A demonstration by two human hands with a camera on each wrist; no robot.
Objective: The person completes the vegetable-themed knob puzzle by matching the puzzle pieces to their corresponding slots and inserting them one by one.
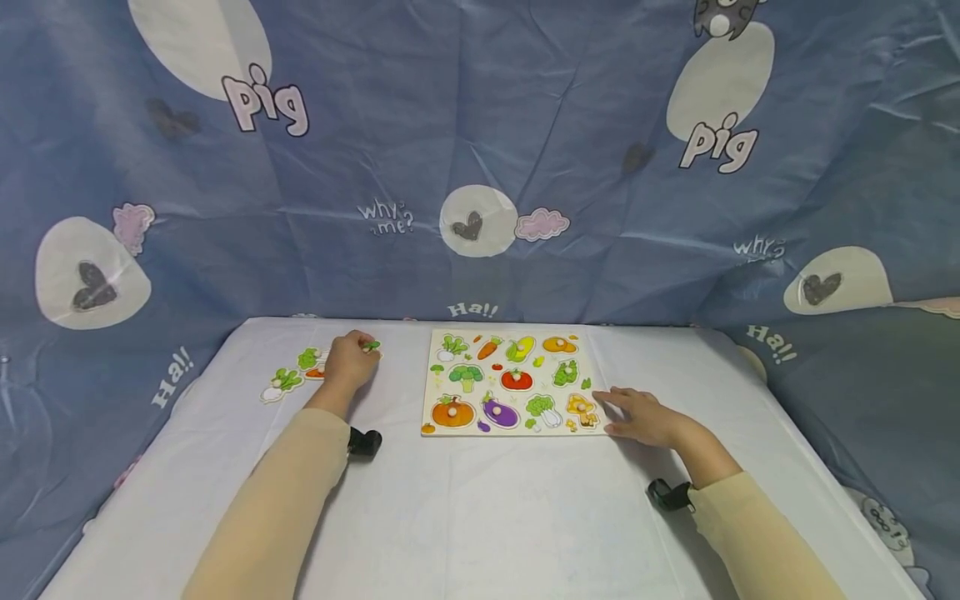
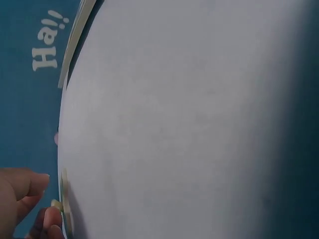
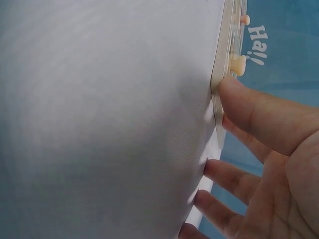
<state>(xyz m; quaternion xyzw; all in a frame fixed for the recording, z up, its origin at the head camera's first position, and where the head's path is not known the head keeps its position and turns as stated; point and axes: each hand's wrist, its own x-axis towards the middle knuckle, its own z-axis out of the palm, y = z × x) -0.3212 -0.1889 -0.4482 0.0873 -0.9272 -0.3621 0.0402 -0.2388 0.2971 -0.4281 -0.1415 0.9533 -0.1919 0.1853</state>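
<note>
My left hand (image 1: pixel 351 364) is over a flat green-topped puzzle piece (image 1: pixel 371 345) left of the board. In the left wrist view, a small pale knob (image 2: pixel 56 204) on a piece lies against a fingertip of it, with the thumb apart above. My right hand (image 1: pixel 641 417) rests at the right edge of a wooden vegetable puzzle board (image 1: pixel 480 432), fingers fairly straight. In the right wrist view its thumb (image 3: pixel 237 97) touches the board's corner, and other fingertips reach the white cloth.
Further left lie loose pieces: a white radish with leaves (image 1: pixel 281 383), a green vegetable (image 1: pixel 307 358) and an orange piece (image 1: pixel 315 373) partly behind the left hand. Knobbed pictures such as a tomato (image 1: pixel 517 381) and pumpkin (image 1: pixel 452 412) fill the board. A blue printed curtain (image 1: pixel 420 275) hangs behind.
</note>
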